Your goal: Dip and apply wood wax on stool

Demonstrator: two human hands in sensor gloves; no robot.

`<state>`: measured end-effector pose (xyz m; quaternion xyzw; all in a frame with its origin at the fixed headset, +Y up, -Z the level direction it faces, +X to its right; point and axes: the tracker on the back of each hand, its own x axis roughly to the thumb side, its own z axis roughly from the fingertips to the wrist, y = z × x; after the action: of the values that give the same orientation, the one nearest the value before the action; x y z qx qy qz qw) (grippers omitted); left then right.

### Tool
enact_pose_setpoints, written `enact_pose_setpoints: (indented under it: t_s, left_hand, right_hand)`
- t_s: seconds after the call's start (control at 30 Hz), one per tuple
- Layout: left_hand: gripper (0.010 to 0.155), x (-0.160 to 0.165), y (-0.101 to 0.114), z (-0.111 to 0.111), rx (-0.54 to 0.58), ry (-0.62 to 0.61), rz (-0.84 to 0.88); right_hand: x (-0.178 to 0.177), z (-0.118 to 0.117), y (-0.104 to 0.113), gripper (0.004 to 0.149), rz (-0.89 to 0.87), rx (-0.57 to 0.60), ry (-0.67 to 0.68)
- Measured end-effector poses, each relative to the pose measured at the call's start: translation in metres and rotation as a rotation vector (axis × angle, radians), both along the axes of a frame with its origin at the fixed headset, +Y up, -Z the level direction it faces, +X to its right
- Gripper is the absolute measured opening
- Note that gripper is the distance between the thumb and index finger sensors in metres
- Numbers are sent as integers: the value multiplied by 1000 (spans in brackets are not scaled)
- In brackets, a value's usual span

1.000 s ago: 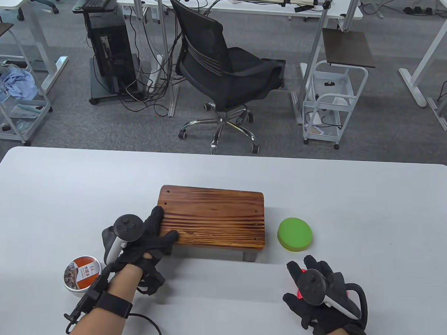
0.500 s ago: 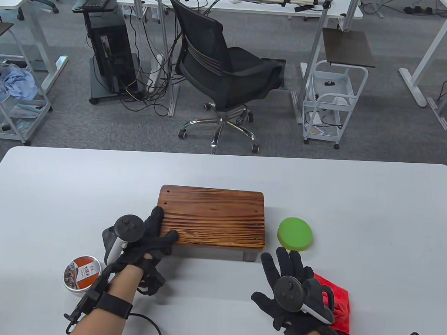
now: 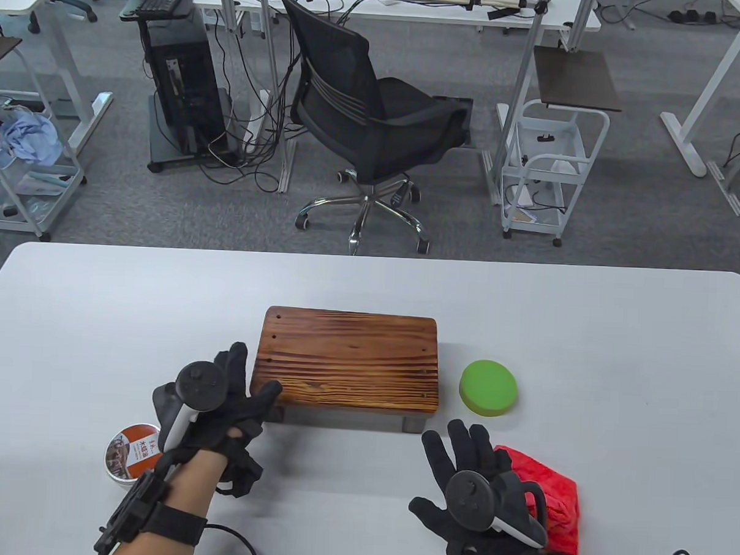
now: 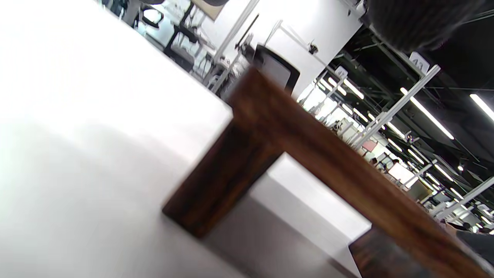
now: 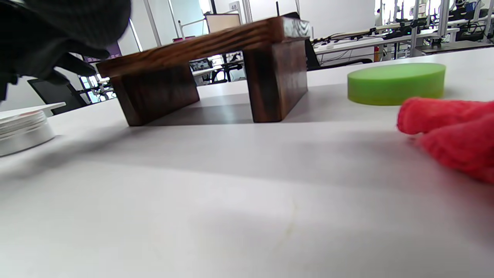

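Office floor with a black chair (image 3: 377, 115) and white desks lies behind the white table (image 3: 619, 337) where the work goes on.

The left hand (image 3: 230, 400) has moved a little to the left compared with half a second ago. Then its fingers lay on the near left corner of the stool (image 3: 348, 362); now only the thumb reaches the edge of the wood, and the other fingers stand spread beside the stool's left end. The stool itself looks slightly turned, its near left corner pushed outward. The hand is open and holds nothing. The right hand (image 3: 478, 478) is also open, fingers spread, hovering low over the table in front of the stool. It has let go of the red cloth (image 3: 550, 494), which a second ago was under its palm and now lies bare at its right side.

My judgement: both hands are free, so the dipping has not begun. The wax tin (image 3: 132, 451) stands near the left wrist with its lid on, and the green sponge (image 3: 488, 387) waits untouched just right of the stool.

Some things are hard to see. The left arm covers part of the tin. The left wrist view is blurred and shows only a stool leg (image 4: 220, 173) and the table. In the right wrist view the tin (image 5: 23, 131) is cut by the left edge.
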<state>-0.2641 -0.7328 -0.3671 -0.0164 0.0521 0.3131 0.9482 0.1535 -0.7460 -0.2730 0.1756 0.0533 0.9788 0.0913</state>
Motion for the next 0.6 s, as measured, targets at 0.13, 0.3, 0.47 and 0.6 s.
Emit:
enact_pose_setpoints:
  t_s: [0.13, 0.3, 0.47, 0.6]
  left_hand:
    - [107, -30, 24, 16, 53, 71, -126]
    - [113, -71, 26, 34, -17, 188, -216]
    - [120, -98, 2, 45, -165, 233, -288]
    - [123, -110, -24, 51, -259, 218, -279]
  right_hand:
    - [2, 2, 2, 97, -14, 8, 8]
    - [4, 4, 6, 98, -39, 20, 19]
    - [7, 6, 7, 98, -61, 15, 25]
    - [6, 6, 7, 97, -62, 0, 33]
